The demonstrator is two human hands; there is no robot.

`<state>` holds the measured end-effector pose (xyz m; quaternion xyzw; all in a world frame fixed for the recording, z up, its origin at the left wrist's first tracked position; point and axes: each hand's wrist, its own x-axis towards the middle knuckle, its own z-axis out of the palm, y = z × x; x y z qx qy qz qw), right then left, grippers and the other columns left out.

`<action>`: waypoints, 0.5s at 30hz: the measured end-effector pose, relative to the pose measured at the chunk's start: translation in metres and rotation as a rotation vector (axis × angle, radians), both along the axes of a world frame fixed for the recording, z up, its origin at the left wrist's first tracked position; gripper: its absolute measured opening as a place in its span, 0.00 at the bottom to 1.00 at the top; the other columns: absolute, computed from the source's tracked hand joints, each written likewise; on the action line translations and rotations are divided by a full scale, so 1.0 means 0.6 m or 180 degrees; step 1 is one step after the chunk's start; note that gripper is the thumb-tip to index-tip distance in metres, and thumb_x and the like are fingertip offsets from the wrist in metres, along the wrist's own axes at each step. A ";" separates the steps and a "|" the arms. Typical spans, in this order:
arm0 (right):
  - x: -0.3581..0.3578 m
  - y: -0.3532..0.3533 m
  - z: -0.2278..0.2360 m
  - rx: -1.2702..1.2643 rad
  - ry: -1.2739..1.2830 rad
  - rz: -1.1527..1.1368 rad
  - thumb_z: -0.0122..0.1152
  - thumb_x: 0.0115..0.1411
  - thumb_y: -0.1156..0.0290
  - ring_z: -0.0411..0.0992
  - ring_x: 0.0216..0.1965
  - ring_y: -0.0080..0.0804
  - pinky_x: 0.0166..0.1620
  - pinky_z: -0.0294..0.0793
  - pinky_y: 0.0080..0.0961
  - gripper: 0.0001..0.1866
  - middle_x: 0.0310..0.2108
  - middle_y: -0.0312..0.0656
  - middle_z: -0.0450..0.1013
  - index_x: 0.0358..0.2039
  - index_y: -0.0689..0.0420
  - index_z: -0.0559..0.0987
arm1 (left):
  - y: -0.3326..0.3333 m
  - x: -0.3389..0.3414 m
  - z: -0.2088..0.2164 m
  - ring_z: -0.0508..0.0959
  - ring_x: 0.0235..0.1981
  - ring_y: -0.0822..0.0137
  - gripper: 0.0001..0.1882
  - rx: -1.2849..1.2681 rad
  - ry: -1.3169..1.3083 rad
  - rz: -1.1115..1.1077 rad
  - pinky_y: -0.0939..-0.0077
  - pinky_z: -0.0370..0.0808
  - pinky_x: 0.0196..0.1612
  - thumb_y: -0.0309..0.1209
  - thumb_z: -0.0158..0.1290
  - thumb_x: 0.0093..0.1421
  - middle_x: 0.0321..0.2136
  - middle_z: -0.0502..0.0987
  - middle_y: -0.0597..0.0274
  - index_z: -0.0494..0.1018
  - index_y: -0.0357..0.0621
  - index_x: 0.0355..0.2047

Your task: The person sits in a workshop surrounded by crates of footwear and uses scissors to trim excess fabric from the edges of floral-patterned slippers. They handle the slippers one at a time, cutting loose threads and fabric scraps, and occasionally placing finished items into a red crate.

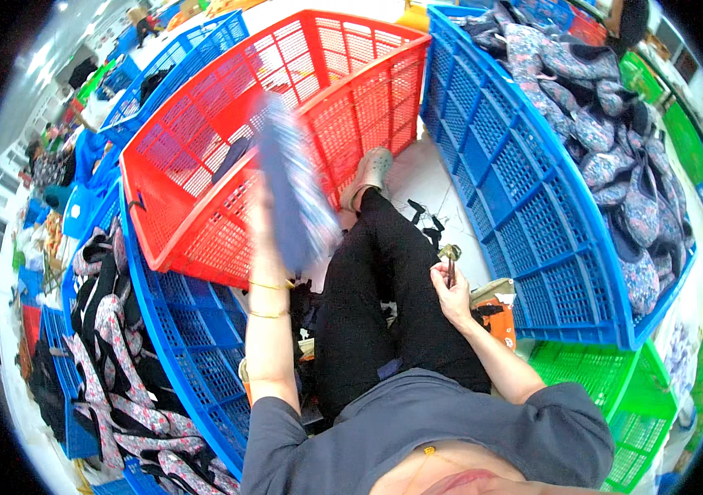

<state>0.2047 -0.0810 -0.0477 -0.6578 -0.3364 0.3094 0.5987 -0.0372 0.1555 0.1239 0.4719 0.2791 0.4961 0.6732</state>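
My left hand [259,219] is raised over the near wall of the red basket [228,219], its fingers smeared by motion. It holds a blurred floral slipper [289,186] with a dark blue side and a pale patterned side. Beside my right thigh, my right hand [453,299] is closed in a pinch on a small dark tool [451,272], whose exact kind I cannot make out. A small brass-coloured thing [449,252] shows just beyond those fingertips; whether it belongs to the tool is unclear. Something dark lies inside the red basket.
At the right stands a tall blue basket [524,198] heaped with blue floral slippers [603,136]. Another blue basket [195,346] at the left sits by pink floral slippers [116,330] with black linings. A green crate [636,412] is near my right elbow. Black scraps [430,227] litter the floor.
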 end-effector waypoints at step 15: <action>-0.011 -0.003 0.053 -0.0048 -0.0270 -0.0015 0.59 0.62 0.70 0.61 0.24 0.11 0.28 0.63 0.14 0.07 0.23 0.26 0.66 0.35 0.61 0.75 | -0.018 0.129 -0.235 0.76 0.23 0.74 0.12 0.0114 0.1764 -0.0890 0.84 0.72 0.25 0.33 0.46 0.67 0.29 0.80 0.59 0.73 0.40 0.45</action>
